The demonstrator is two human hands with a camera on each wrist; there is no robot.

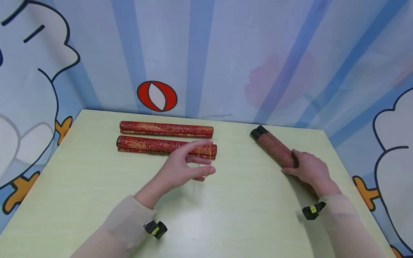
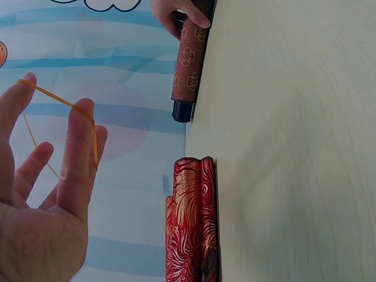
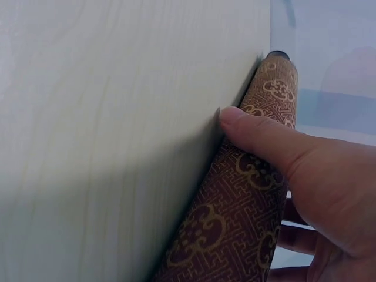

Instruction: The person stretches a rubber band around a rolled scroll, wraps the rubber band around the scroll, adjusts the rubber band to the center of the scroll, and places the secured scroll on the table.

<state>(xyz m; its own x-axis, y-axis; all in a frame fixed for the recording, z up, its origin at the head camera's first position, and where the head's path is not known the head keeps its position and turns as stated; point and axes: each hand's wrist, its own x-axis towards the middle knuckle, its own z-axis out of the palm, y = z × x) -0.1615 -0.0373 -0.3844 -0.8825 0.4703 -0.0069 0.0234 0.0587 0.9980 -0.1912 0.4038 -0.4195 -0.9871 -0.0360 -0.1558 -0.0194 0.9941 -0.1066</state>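
My left hand (image 1: 180, 166) is raised over the table, fingers and thumb spread apart. A thin yellow rubber band (image 2: 56, 97) is stretched round its fingertips and thumb. Behind that hand lies a bundle of red patterned scrolls (image 1: 142, 143), its right part partly covered by the fingers. At the right, my right hand (image 1: 311, 168) grips a pair of brown scrolls (image 1: 274, 148) with gold flower patterns and black end knobs. In the right wrist view the thumb lies across one brown scroll (image 3: 235, 194), with the fingers round its far side; the second scroll is hidden there.
A second bundle of red scrolls (image 1: 166, 129) lies just behind the first, roughly parallel, with a thin tie round its middle. The pale wood-grain table (image 1: 238, 215) ends at a printed blue-and-white cloth backdrop (image 1: 222, 57).
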